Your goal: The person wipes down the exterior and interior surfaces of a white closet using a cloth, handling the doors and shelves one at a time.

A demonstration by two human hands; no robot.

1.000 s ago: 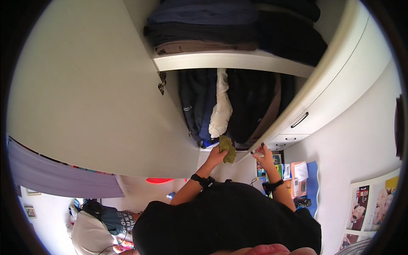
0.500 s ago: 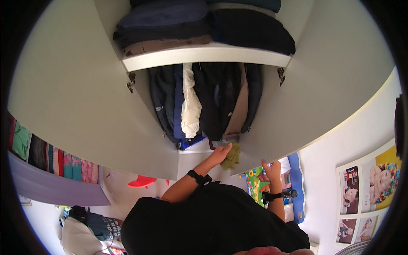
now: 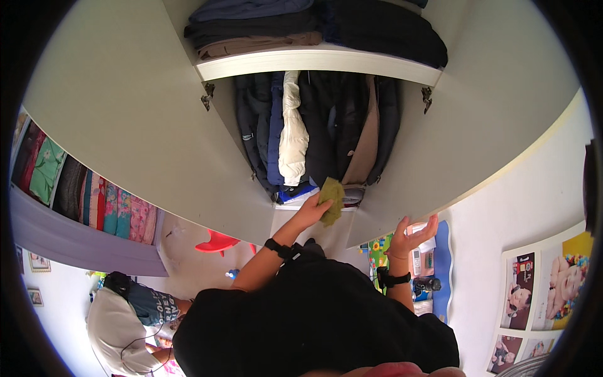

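The person's left hand [image 3: 309,212] grips a crumpled olive-green cloth [image 3: 331,202] at twelve o'clock from the black-shirted torso [image 3: 308,320], before an open cream wardrobe [image 3: 320,60]; the right hand [image 3: 407,242], towards two o'clock, is unclenched beside the flat cream right-hand door [image 3: 496,119], touching or not I can't tell; a puffy white garment [image 3: 293,141] hangs at eleven o'clock from the cloth.

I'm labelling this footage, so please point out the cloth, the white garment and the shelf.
Cloth [image 3: 335,199]: head view, on its middle.
White garment [image 3: 293,139]: head view, halfway down its hanging length.
Shelf [image 3: 320,59]: head view, on its pale front edge.
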